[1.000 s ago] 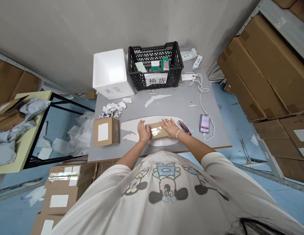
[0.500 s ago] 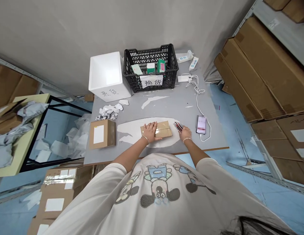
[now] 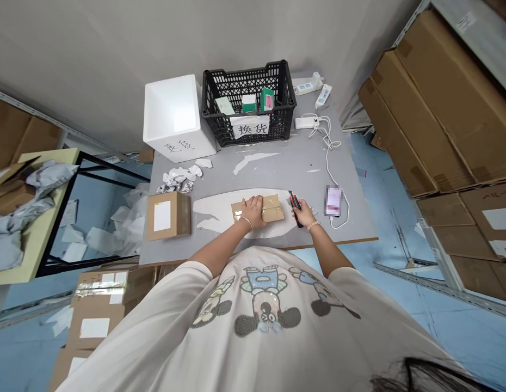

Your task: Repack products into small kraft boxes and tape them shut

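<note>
My left hand (image 3: 254, 212) lies on top of a small flat cardboard box (image 3: 272, 209), fingers spread out across its taped surface. Part of the box is hidden under that hand. To the right, my right hand (image 3: 304, 213) is closed around a black and red utility knife (image 3: 295, 206), its tip pointing away from me and apart from the box. A pale, torn-edged patch (image 3: 212, 204) of the tabletop lies beneath the box.
On the grey table (image 3: 257, 169) are a brown carton (image 3: 181, 216), crumpled paper (image 3: 180, 178), a white foam box (image 3: 173, 117), a black crate (image 3: 248, 128) holding small boxes, power strips (image 3: 306, 123) and a phone (image 3: 333, 201) on a cable. Large cartons (image 3: 436, 103) are stacked at right.
My right hand has turned the utility knife more upright and lifted it slightly. My left hand stays on the flat box. The whole view has shifted a little.
</note>
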`<action>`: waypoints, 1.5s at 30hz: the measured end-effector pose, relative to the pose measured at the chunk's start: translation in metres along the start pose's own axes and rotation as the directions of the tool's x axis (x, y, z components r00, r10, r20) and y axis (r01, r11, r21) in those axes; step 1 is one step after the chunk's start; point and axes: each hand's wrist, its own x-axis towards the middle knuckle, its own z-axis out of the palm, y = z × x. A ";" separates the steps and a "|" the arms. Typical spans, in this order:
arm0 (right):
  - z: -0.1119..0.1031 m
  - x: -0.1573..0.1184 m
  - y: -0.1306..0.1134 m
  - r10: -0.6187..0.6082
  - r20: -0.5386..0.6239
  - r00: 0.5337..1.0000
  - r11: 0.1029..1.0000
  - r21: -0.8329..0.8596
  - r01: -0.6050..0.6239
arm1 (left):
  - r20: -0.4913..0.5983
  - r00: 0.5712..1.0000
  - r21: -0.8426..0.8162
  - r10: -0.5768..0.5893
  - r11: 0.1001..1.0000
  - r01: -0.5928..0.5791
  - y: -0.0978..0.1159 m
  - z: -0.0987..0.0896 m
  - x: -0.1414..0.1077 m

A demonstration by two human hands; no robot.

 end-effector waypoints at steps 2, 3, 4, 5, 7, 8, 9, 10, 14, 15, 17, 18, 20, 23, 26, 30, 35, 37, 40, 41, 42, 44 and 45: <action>-0.003 -0.010 -0.011 -0.065 0.062 0.996 0.997 0.043 0.063 | -0.011 1.000 -0.012 -0.002 1.000 0.002 0.001 0.000 0.001; -0.004 -0.014 -0.015 -0.088 0.079 0.993 0.996 0.010 0.087 | -0.013 1.000 -0.015 -0.007 1.000 0.007 0.002 -0.001 0.002; -0.004 -0.017 -0.020 -0.103 0.087 0.991 0.993 -0.041 0.107 | -0.014 1.000 -0.019 -0.011 1.000 0.011 0.002 -0.002 0.003; -0.004 -0.019 -0.023 -0.113 0.086 0.990 0.988 -0.098 0.122 | -0.014 1.000 -0.024 -0.013 1.000 0.013 0.002 -0.003 0.003; -0.003 -0.020 -0.028 -0.131 0.067 0.989 0.969 -0.202 0.142 | -0.011 1.000 -0.037 -0.013 0.999 0.013 0.001 -0.004 0.004; -0.002 -0.019 -0.030 -0.140 0.058 0.988 0.957 -0.247 0.150 | -0.008 1.000 -0.038 -0.013 0.999 0.013 0.001 -0.004 0.005; -0.001 -0.018 -0.032 -0.146 0.049 0.988 0.945 -0.288 0.154 | -0.004 1.000 -0.035 -0.014 0.999 0.014 0.001 -0.004 0.005; -0.001 -0.016 -0.033 -0.150 0.043 0.988 0.932 -0.326 0.156 | 0.000 1.000 -0.026 -0.017 1.000 0.017 0.001 -0.004 0.005; 0.000 -0.013 -0.037 -0.165 0.038 0.986 0.881 -0.443 0.165 | 0.006 1.000 0.009 -0.026 1.000 0.026 0.001 -0.004 0.005; 0.000 -0.012 -0.037 -0.170 0.041 0.985 0.874 -0.456 0.170 | 0.004 1.000 0.006 -0.024 1.000 0.024 0.001 -0.004 0.005; 0.000 -0.012 -0.037 -0.174 0.045 0.984 0.869 -0.463 0.175 | -0.002 1.000 -0.008 -0.019 1.000 0.019 0.001 -0.004 0.005; 0.000 -0.012 -0.037 -0.173 0.045 0.984 0.870 -0.460 0.174 | -0.006 1.000 -0.015 -0.017 1.000 0.017 0.001 -0.004 0.005; 0.001 -0.013 -0.037 -0.169 0.041 0.985 0.875 -0.454 0.169 | -0.016 1.000 -0.023 -0.015 1.000 0.015 0.001 -0.003 0.005; 0.002 -0.014 -0.036 -0.173 0.040 0.984 0.871 -0.460 0.172 | -0.018 1.000 -0.032 -0.014 0.999 0.013 0.000 -0.003 0.006; 0.002 -0.015 -0.037 -0.176 0.041 0.984 0.858 -0.484 0.174 | -0.008 1.000 -0.049 -0.018 0.999 0.017 0.001 -0.004 0.006; 0.002 -0.015 -0.039 -0.165 0.043 0.985 0.837 -0.522 0.163 | -0.004 1.000 -0.036 -0.018 0.999 0.018 0.002 -0.005 0.006; 0.004 -0.014 -0.042 -0.180 0.022 0.983 0.805 -0.572 0.160 | -0.002 1.000 -0.019 -0.016 1.000 0.016 0.004 -0.006 0.005; 0.005 -0.014 -0.043 -0.177 0.016 0.984 0.792 -0.591 0.153 | 0.011 1.000 0.027 -0.021 0.999 0.021 0.004 -0.007 0.005; 0.006 -0.015 -0.044 -0.167 0.026 0.986 0.783 -0.603 0.149 | 0.038 0.999 0.117 -0.028 0.993 0.023 0.005 -0.008 0.004; 0.005 -0.015 -0.044 -0.165 0.026 0.986 0.785 -0.602 0.147 | 0.045 0.999 0.141 -0.028 0.990 0.022 0.005 -0.009 0.004; 0.005 -0.015 -0.044 -0.162 0.025 0.986 0.788 -0.598 0.145 | 0.049 0.998 0.159 -0.028 0.987 0.019 0.005 -0.009 0.004; 0.004 -0.015 -0.044 -0.156 0.022 0.988 0.800 -0.584 0.139 | 0.050 0.998 0.179 -0.025 0.984 0.015 0.005 -0.009 0.004; 0.004 -0.015 -0.044 -0.152 0.021 0.988 0.806 -0.576 0.136 | 0.048 0.999 0.184 -0.023 0.983 0.013 0.005 -0.009 0.004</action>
